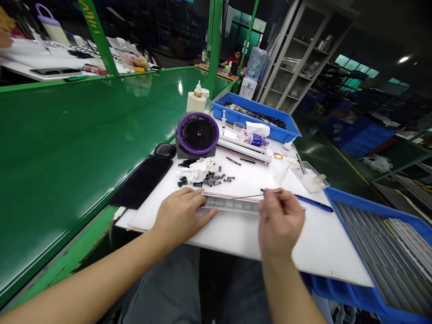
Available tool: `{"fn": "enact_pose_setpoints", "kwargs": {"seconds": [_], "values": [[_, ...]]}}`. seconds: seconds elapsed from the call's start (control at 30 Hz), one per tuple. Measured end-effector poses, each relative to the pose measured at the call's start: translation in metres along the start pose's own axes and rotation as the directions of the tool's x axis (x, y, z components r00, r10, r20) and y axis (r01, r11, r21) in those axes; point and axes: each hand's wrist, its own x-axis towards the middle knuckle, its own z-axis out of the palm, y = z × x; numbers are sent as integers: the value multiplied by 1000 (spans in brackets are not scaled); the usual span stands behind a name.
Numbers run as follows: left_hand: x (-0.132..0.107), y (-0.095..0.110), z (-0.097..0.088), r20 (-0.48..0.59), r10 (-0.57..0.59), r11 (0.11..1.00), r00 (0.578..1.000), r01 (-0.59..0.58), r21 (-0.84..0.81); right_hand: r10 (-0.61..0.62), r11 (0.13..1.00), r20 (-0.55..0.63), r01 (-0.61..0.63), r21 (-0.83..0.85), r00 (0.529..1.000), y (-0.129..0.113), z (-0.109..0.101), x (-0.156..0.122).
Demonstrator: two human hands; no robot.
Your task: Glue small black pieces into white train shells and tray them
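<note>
My left hand (pixel 180 211) is closed on the left end of a long narrow plastic strip (pixel 232 204) with a red line, its thumb at the near side and its fingers at the far side. The strip lies on the white tabletop. My right hand (pixel 281 220) is over the strip's right part, fingers pinched on a thin dark rod (pixel 248 196). The rod slants left over the strip; its exact kind is unclear. Past the left hand sit small black pieces (pixel 211 181) and a crumpled white cloth (pixel 197 170). A blue-handled tool (pixel 315 203) rests to the right.
A round purple-rimmed device (pixel 198 133) stands at the back, near a white bottle (pixel 195 101). White bars (pixel 243 150) and a blue tray (pixel 253 108) of dark parts lie behind. At right is a blue bin (pixel 340 194) of long strips. A black phone-like slab (pixel 141 180) lies left.
</note>
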Motion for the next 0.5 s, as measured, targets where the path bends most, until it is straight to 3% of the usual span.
{"fn": "enact_pose_setpoints", "kwargs": {"seconds": [0.07, 0.17, 0.5], "values": [[-1, 0, 1, -7, 0, 1000, 1000, 0, -11, -27, 998, 91, 32, -52, 996, 17, 17, -28], [-1, 1, 1, -9, -7, 1000, 1000, 7, -30, -61, 982, 169, 90, -167, 984, 32, 25, -45], [-1, 2, -2, 2, -38, 997, 999, 38, -61, -99, 918, 271, 193, -347, 957, 43, 31, -49]]}}
